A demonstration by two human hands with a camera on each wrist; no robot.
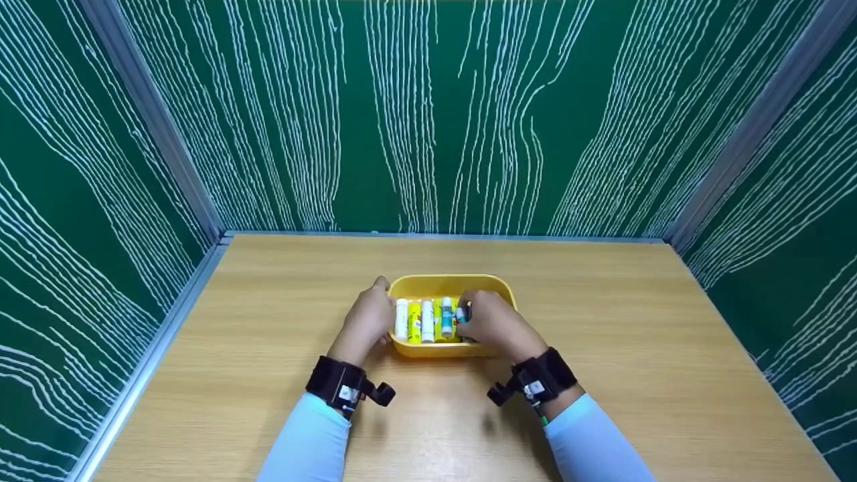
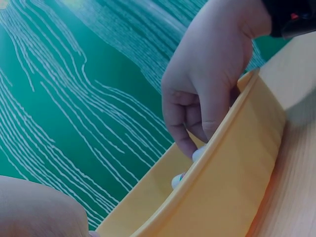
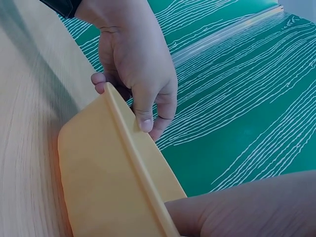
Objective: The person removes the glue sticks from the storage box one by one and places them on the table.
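A yellow plastic tub [image 1: 428,350] stands on the table, with several glue sticks lying side by side in it. Among them are a white one [image 1: 401,320], a yellow one [image 1: 414,324] and a teal one with a white cap [image 1: 446,316]. My left hand [image 1: 370,313] grips the tub's left end, thumb and fingers about the rim [image 3: 129,131]. Inside the tub's right part, my right hand [image 1: 492,321] pinches a glue stick [image 1: 460,314] with a teal label; its white end [image 2: 199,153] shows between thumb and finger in the left wrist view. My right palm hides the tub's right corner.
The wooden table [image 1: 268,288] extends around the tub on all sides. Green panels [image 1: 455,134] with white wavy lines enclose it at the back and both sides, joined by grey metal posts [image 1: 154,120]. Each wrist wears a black camera strap [image 1: 546,378].
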